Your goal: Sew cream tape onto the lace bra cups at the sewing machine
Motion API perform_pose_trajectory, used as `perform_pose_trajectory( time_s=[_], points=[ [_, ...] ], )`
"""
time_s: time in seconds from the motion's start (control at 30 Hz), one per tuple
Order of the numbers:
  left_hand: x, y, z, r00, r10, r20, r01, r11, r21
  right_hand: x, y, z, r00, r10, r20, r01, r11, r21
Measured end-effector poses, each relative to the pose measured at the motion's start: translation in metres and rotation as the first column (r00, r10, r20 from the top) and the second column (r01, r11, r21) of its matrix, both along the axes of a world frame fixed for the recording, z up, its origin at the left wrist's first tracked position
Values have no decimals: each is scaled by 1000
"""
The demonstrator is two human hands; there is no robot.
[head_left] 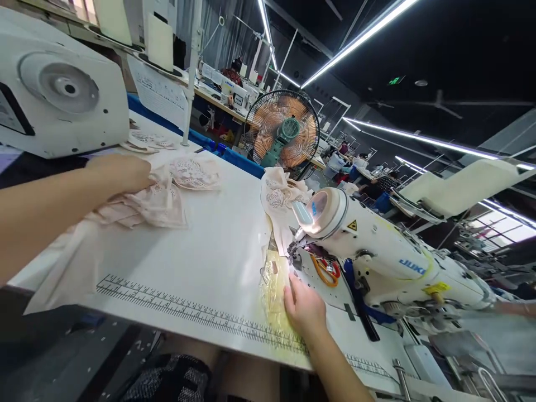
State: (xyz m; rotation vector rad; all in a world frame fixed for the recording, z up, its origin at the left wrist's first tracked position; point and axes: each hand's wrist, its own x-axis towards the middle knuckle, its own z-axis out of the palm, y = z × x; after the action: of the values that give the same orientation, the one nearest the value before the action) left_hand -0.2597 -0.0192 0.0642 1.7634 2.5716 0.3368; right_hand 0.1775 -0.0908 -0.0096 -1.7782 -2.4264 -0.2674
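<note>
My left hand [121, 173] is closed on a bunched pile of pale pink lace fabric pieces [161, 206] at the left of the white table. Its fingertips are buried in the cloth. My right hand [305, 304] lies by the sewing machine's presser foot [294, 254], fingers bent together at the edge of a yellow taped strip [276, 290]. Whatever may be between those fingers is hidden. Another pale pink lace piece [278, 195] lies behind the needle area, its narrow end running to the foot. The white sewing machine [377, 240] stands on the right.
A printed ruler [188, 312] runs along the table's front edge. Orange scissor-like handles [326, 272] lie under the machine arm. A second machine head [62, 84] rises at the left, beside thread cones [159, 42]. A large fan [285, 131] stands beyond the table.
</note>
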Motion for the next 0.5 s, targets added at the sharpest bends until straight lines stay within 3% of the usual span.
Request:
perform_pose_trajectory(
  time_s=[0.17,0.27,0.33,0.43,0.5],
  points=[
    [37,-31,35,999,-25,-32,30,989,145,2,-7,11,999,29,-45,-27,999,37],
    [69,-44,60,997,-78,29,68,966,250,-2,-17,17,965,73,-253,-61,997,52],
    [96,-56,67,975,-200,100,168,950,265,-13,-31,17,909,104,-404,-87,994,58],
    [145,-80,52,878,-417,234,365,901,235,-37,-64,8,819,173,-547,-195,981,18],
    [179,-99,28,792,-525,313,479,851,216,-50,-89,-2,631,196,-751,-402,910,-100]
  ],
)
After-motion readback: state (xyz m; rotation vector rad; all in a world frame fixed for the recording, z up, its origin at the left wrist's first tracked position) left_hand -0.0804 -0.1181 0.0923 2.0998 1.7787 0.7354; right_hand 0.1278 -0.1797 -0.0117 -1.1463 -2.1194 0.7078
